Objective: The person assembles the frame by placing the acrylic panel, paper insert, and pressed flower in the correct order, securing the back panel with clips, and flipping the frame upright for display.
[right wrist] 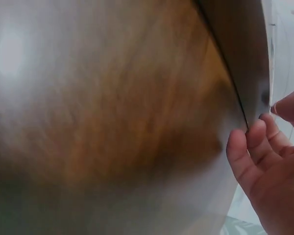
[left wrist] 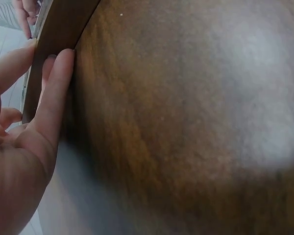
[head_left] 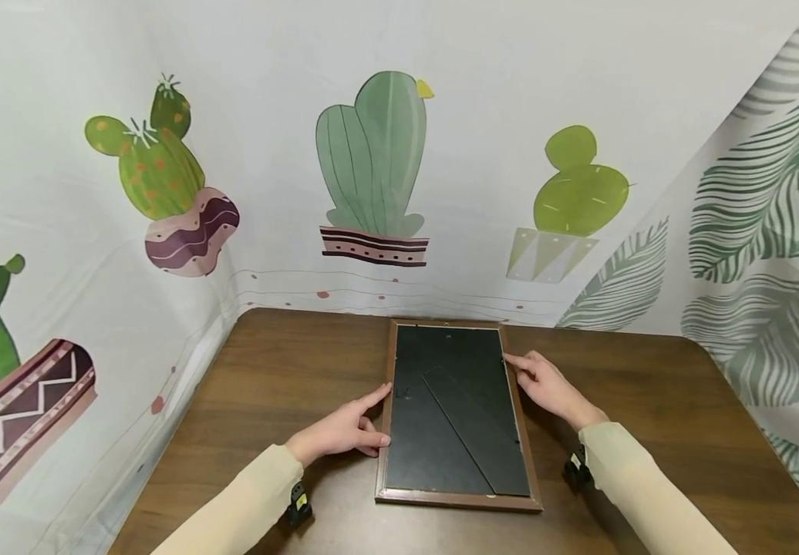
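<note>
A picture frame (head_left: 455, 416) lies face down on the wooden table, its black backing upward and a slanted stand flap (head_left: 465, 432) flat against it. At its left edge my left hand (head_left: 340, 428) touches the brown rim with index finger and thumb spread apart. In the left wrist view, fingertips (left wrist: 63, 63) of the left hand rest along the frame's side, close to the tabletop. My right hand (head_left: 552, 389) touches the upper right edge with its index finger extended. The right wrist view shows that hand's fingertips (right wrist: 236, 142) right at the frame's side.
The wooden table (head_left: 302, 347) has rounded back corners. Behind it hangs a white cloth (head_left: 483, 92) printed with cacti and leaves, which also runs along the left side. Dark wrist cameras sit under both pale sleeves (head_left: 240, 501).
</note>
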{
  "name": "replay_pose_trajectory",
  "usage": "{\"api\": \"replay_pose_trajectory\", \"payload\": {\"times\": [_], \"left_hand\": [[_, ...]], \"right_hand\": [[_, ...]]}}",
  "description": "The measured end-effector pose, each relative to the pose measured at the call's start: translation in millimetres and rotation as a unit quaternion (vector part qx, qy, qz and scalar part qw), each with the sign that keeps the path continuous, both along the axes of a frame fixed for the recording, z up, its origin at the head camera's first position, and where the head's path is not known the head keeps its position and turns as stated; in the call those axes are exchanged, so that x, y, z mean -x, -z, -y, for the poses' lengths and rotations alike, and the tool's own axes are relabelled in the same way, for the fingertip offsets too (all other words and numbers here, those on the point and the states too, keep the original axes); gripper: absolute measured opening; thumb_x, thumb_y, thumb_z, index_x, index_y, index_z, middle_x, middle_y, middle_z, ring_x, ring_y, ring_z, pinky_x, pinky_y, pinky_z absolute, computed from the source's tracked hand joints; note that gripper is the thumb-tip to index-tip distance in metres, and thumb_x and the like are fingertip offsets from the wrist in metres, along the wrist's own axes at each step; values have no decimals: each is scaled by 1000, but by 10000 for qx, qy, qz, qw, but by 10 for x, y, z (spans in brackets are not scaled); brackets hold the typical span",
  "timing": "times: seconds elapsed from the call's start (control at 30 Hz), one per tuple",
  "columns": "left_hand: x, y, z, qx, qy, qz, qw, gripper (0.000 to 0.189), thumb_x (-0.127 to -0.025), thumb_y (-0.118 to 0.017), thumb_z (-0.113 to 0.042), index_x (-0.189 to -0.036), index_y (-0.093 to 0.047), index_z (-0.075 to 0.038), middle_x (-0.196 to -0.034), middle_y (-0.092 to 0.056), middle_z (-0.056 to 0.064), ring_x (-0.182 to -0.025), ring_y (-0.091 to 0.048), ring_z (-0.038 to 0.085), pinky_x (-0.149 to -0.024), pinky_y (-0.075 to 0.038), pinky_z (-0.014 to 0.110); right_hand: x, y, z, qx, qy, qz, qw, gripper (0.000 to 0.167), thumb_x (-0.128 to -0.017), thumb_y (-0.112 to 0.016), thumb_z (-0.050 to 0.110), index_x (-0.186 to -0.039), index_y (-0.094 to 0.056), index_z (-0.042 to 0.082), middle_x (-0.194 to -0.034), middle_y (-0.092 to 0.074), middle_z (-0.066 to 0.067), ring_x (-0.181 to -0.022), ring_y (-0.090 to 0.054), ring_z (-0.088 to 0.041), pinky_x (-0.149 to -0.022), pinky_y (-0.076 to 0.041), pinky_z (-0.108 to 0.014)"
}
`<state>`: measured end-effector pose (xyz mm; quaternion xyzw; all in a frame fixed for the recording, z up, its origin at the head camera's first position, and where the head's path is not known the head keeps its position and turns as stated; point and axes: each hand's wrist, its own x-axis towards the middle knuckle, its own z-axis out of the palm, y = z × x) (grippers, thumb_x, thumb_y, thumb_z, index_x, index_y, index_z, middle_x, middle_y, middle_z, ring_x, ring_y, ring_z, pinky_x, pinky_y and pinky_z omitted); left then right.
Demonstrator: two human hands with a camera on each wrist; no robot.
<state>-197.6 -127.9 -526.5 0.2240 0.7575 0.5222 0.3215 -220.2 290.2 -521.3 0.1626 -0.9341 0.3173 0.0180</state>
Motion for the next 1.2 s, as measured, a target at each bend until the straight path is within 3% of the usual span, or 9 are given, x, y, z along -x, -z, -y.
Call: {"api": "replay_pose_trajectory", "payload": {"times": [0.27,0.43,0.57,0.67,0.8,0.87,0.97,1.13,1.2], "left_hand": [[3,-8,-11,29,76,43,10000,96,-97,-73,-5,-169,-9,-16,-83,-73,10,-79,-75,24,-76,-64,36],[23,-33,-42,89,125,-24,9999,96,-98,-72,-6,-169,-9,-16,-83,-73,12,-78,-75,25,-76,-64,36],[45,-71,-71,53,130,-89,9999,96,-97,-74,-6,-169,-10,-15,-116,-69,21,-78,-74,24,-75,-64,36],[56,-78,-78,33,166,-92,9998,96,-97,-73,-5,-169,-9,-14,-118,-67,24,-78,-74,23,-75,-64,36],[66,-86,-65,74,253,-137,9996,96,-98,-72,-5,-169,-7,-12,-86,-72,17,-77,-74,25,-75,-64,36],[65,-97,-57,45,240,-161,9996,96,-98,-72,-4,-168,-7,-10,-91,-72,14,-77,-74,27,-75,-64,37],[41,-97,-46,51,184,-148,9997,96,-97,-73,-5,-168,-8,-11,-93,-71,15,-76,-74,27,-75,-64,37],[-38,-69,-20,-25,135,-81,9999,95,-98,-71,-5,-168,-7,-11,-89,-70,15,-75,-73,26,-73,-64,37],[-56,-56,-10,-63,122,-93,9999,95,-99,-71,-5,-168,-7,-10,-98,-69,16,-75,-73,26,-73,-64,37]], "right_hand": [[31,-34,-11,-95,-52,117,9999,47,-97,-49,-10,-142,-61,-2,-91,-52,-3,-76,-41,-14,-71,-39,-30],[2,-55,27,-827,29,-127,9965,44,-99,-53,-3,-142,-63,0,-96,-52,-5,-66,-38,-13,-56,-36,-26],[-20,-97,66,-1508,140,-391,9877,42,-99,-58,1,-140,-65,2,-97,-49,-7,-57,-34,-12,-46,-29,-26],[-29,-97,59,-1631,188,-333,9859,44,-99,-58,3,-142,-64,4,-92,-46,-6,-54,-32,-14,-44,-28,-25],[-65,-52,22,-1234,17,-91,9923,49,-100,-53,2,-150,-55,3,-90,-49,-4,-61,-39,-15,-51,-36,-29],[-102,-11,-10,-816,-89,-17,9966,49,-103,-52,3,-152,-52,2,-96,-58,-5,-71,-51,-17,-63,-46,-33],[-175,58,-63,-189,-224,82,9995,50,-106,-54,7,-155,-45,-1,-100,-66,-5,-79,-56,-15,-74,-47,-35],[-280,131,-100,376,-272,397,9981,58,-107,-59,16,-157,-37,-5,-93,-64,2,-68,-48,-4,-67,-43,-29],[-296,144,-97,451,-257,502,9974,59,-108,-58,17,-158,-36,-5,-94,-63,3,-70,-47,-2,-68,-42,-28]]}}
